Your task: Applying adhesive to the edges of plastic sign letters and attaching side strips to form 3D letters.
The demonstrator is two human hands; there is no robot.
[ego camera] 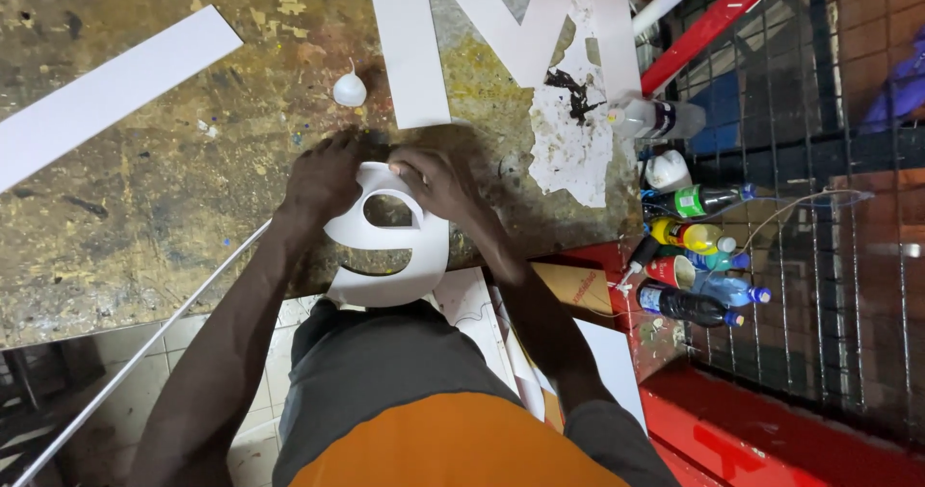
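— What's the bench like?
— A worn, paint-stained worktable (145, 208).
— And beyond it?
— A black wire mesh fence (819, 159) on a red frame (713, 20), a brick wall (867, 25) behind, pale floor tiles (279, 352) below.

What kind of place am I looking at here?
Probably a sign-making workshop: a paint-stained workbench, large white cut-out letters, and bottles clustered by a wire mesh. Both hands, left hand and right hand, press on a white curved cut-out.

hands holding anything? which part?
Both: left hand and right hand grip the flat white cut-out numeral-shaped piece at its top curve, on the paint-stained workbench.
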